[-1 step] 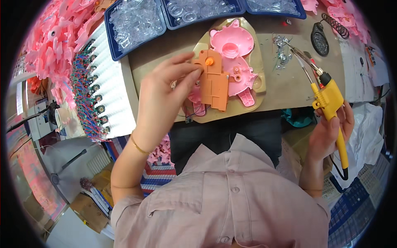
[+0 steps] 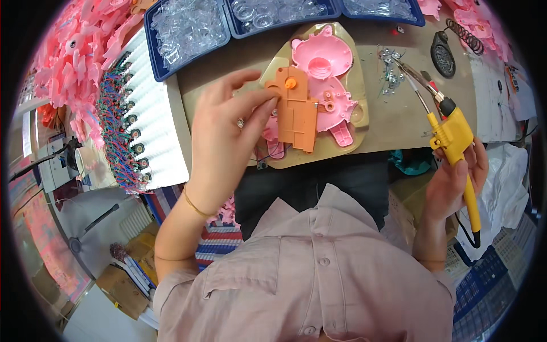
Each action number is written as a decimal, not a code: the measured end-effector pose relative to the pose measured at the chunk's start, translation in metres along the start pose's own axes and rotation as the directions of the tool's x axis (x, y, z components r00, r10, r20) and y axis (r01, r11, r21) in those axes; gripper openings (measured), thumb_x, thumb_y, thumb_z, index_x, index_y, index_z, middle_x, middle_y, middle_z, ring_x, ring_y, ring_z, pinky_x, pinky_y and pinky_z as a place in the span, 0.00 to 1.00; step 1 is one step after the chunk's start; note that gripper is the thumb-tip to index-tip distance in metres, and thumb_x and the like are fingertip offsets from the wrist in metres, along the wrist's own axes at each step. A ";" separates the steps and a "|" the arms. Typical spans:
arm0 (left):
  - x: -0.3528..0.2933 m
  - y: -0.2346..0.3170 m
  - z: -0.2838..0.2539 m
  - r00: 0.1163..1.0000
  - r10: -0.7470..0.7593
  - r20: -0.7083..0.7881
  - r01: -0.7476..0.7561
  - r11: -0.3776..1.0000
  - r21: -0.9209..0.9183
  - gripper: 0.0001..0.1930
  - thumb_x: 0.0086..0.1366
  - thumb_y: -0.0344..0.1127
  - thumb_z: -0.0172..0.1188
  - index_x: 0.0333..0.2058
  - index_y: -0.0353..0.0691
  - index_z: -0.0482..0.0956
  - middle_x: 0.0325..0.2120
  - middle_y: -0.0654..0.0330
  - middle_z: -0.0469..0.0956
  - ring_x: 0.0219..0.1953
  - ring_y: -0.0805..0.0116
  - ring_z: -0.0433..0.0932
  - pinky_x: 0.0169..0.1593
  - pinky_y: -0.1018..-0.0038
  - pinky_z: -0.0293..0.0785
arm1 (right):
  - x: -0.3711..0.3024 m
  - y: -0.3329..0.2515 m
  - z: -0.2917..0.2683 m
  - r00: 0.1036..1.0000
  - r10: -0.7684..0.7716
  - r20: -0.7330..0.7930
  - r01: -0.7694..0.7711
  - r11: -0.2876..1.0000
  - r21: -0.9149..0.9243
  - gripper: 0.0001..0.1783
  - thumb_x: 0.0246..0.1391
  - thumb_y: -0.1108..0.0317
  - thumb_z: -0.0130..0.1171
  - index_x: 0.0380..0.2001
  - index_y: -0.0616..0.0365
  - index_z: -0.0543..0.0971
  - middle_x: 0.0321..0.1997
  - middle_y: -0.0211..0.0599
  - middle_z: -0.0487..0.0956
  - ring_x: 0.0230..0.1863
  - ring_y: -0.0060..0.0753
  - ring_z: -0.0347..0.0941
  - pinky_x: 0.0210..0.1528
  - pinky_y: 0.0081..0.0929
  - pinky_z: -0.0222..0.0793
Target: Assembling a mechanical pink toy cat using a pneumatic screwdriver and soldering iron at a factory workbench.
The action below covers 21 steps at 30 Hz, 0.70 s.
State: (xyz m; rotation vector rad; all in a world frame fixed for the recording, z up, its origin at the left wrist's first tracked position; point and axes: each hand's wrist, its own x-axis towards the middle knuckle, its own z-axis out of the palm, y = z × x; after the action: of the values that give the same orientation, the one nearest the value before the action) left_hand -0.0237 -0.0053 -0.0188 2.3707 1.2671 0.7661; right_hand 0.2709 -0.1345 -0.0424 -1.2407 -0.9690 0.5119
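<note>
My left hand (image 2: 225,125) is closed in a pinch, thumb and forefinger meeting at the left edge of an orange plastic part (image 2: 299,122); what lies between the fingertips is hidden. A small shiny piece shows by its lower fingers. The orange part, with a round orange knob (image 2: 290,83), lies over pink plastic shell halves (image 2: 322,54) on a tan board (image 2: 358,91). Thin wires and a small dark piece (image 2: 261,164) hang at its lower left. My right hand (image 2: 447,185) grips a yellow soldering gun (image 2: 456,137), its metal tip pointing up and left, apart from the shells.
Blue bins (image 2: 228,40) of clear plastic pieces line the back. Pink parts (image 2: 80,51) are heaped at left, beside wired round components (image 2: 134,137) on white foam (image 2: 159,131). Small clear pieces (image 2: 391,74) and a black oval stand with a coil (image 2: 443,54) lie at right.
My left hand's outer fingers have lifted and shifted slightly, uncovering a tab of the orange part; its pinch stays at the same edge. My right hand and the soldering gun have not visibly moved.
</note>
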 end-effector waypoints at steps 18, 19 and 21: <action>-0.004 0.028 0.022 0.977 -0.186 0.101 0.206 0.947 -0.245 0.04 0.55 0.32 0.61 0.26 0.39 0.77 0.24 0.60 0.74 0.29 0.61 0.70 0.37 0.69 0.64 | -0.023 -0.029 0.003 0.811 0.023 0.584 -0.065 0.997 0.052 0.31 0.54 0.51 0.63 0.57 0.44 0.62 0.58 0.51 0.68 0.55 0.43 0.67 0.55 0.38 0.65; -0.004 0.028 0.022 0.979 -0.178 0.098 0.197 0.948 -0.252 0.04 0.55 0.32 0.61 0.26 0.39 0.77 0.23 0.60 0.74 0.29 0.61 0.70 0.37 0.69 0.64 | -0.021 -0.031 0.004 0.810 0.024 0.586 -0.066 0.997 0.051 0.31 0.54 0.51 0.63 0.57 0.44 0.62 0.58 0.51 0.68 0.55 0.43 0.67 0.55 0.38 0.65; -0.003 0.028 0.021 0.981 -0.171 0.097 0.191 0.947 -0.258 0.04 0.54 0.32 0.61 0.26 0.39 0.77 0.23 0.60 0.74 0.28 0.60 0.70 0.37 0.69 0.65 | -0.018 -0.033 0.010 0.757 0.017 0.653 -0.039 0.999 0.019 0.31 0.55 0.53 0.61 0.57 0.45 0.61 0.58 0.56 0.67 0.56 0.44 0.67 0.56 0.38 0.66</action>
State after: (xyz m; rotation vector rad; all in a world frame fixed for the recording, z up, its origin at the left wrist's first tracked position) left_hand 0.0063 -0.0241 -0.0213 2.0197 1.2452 0.7343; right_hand 0.2474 -0.1528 -0.0177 -1.0541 -1.5247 1.0263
